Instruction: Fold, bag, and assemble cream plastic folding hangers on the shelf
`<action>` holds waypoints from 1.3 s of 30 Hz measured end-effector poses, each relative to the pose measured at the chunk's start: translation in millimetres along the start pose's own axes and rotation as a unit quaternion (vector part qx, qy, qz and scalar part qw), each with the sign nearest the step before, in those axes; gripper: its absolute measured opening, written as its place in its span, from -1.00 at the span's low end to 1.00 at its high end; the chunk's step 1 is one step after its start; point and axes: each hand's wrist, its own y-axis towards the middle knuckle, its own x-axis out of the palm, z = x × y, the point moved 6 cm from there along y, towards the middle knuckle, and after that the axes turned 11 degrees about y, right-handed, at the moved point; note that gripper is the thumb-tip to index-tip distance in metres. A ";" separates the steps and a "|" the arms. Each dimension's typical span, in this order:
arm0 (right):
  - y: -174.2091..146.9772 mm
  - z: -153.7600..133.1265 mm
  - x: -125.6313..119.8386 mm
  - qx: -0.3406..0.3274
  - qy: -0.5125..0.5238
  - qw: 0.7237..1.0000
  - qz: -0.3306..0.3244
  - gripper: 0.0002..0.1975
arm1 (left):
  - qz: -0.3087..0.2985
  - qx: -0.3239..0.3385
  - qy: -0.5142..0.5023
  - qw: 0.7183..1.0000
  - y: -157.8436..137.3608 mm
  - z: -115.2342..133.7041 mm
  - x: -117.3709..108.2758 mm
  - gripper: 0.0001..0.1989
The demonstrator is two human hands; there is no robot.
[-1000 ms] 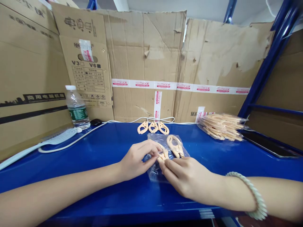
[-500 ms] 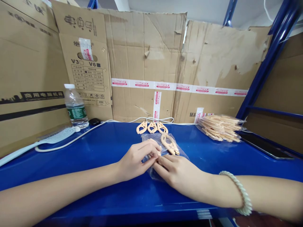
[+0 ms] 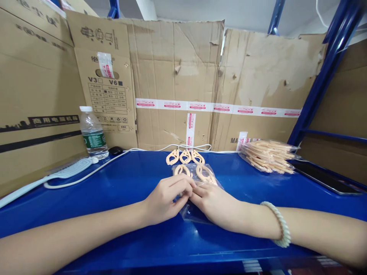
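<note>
My left hand [image 3: 169,196] is closed, its bent fingers pinching at the clear plastic bag [image 3: 195,214] on the blue table. Against it, my right hand [image 3: 216,202] has its fingers curled together on the same bag; the fingertips of both hands are partly hidden. One beige folded hanger [image 3: 181,168] shows just behind my left fingers. A second beige hanger [image 3: 203,172] lies at the bag behind my right hand, its lower end covered. Farther back, three similar hangers stand in a row, the middle hanger [image 3: 185,156] among them.
A plastic-wrapped stack of beige hangers [image 3: 268,156] lies at the back right, near a dark phone-like slab [image 3: 327,177]. On the left are a water bottle [image 3: 94,133], a black mouse [image 3: 116,150], a pale blue brush [image 3: 67,172] and a white cable [image 3: 94,173]. Cardboard [image 3: 172,76] walls the back.
My right hand has turned slightly, its bracelet wrist shifting left and up. The hanger behind my left hand shows more clearly now. The view has tilted slightly.
</note>
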 end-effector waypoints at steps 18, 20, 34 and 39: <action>39.2 206.4 26.6 0.164 0.046 0.976 -0.133 -0.52 | -0.050 0.003 0.044 0.998 -1.2 4.1 3.6 -0.84; 33.1 210.3 30.1 0.180 0.035 0.972 -0.148 -0.55 | -0.048 0.004 0.048 0.998 -1.4 4.2 3.5 -0.84; -75.8 176.5 -55.2 0.236 0.050 0.967 -0.084 -0.69 | -0.062 0.006 0.064 0.996 -2.2 2.7 7.2 -0.81; -75.9 94.3 -129.7 0.146 -0.022 0.980 0.129 -0.77 | -0.073 0.012 0.051 0.996 0.0 3.8 9.3 -0.78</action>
